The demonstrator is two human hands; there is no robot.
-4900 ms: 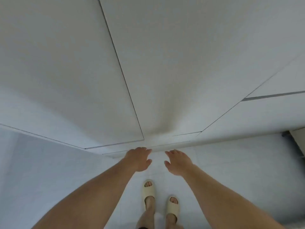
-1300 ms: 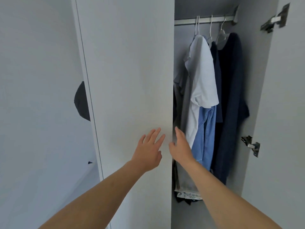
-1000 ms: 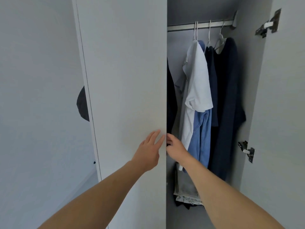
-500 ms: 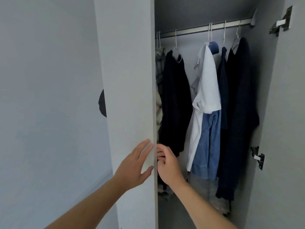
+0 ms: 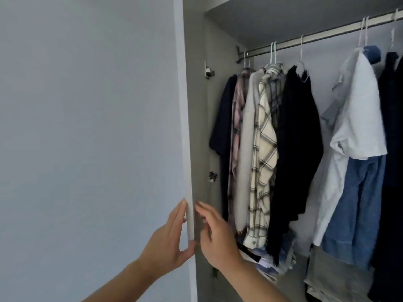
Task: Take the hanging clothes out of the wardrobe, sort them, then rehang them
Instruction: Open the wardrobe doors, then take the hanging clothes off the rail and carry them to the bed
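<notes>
Left hand: the left hand [image 5: 172, 243] is at the bottom middle of the frame, fingers straight and flat on the outside of the wardrobe door [image 5: 184, 127], thumb at its thin edge. It holds nothing.
Right hand: the right hand [image 5: 214, 234] is just beside it, on the inside of the same door edge, fingers loose and a little bent (blurry, so I cannot tell if they touch the door). It holds nothing.
Door: it stands edge-on, a tall thin strip running up and down between the two hands.
Clothes: they hang to the right of both hands, on the rail [image 5: 316, 37] across the upper right. The dark shirt [image 5: 222, 136] comes first, then the checked shirt [image 5: 262, 162], the black top [image 5: 298, 136], the white T-shirt [image 5: 357, 118] and the blue jeans [image 5: 357, 210].
Long way: every piece hangs straight down.
Nearer hand: the right hand, I think. The hanger hooks [image 5: 273, 52] are up and to the right of it.
Task so far: nothing is off the rail yet.
</notes>
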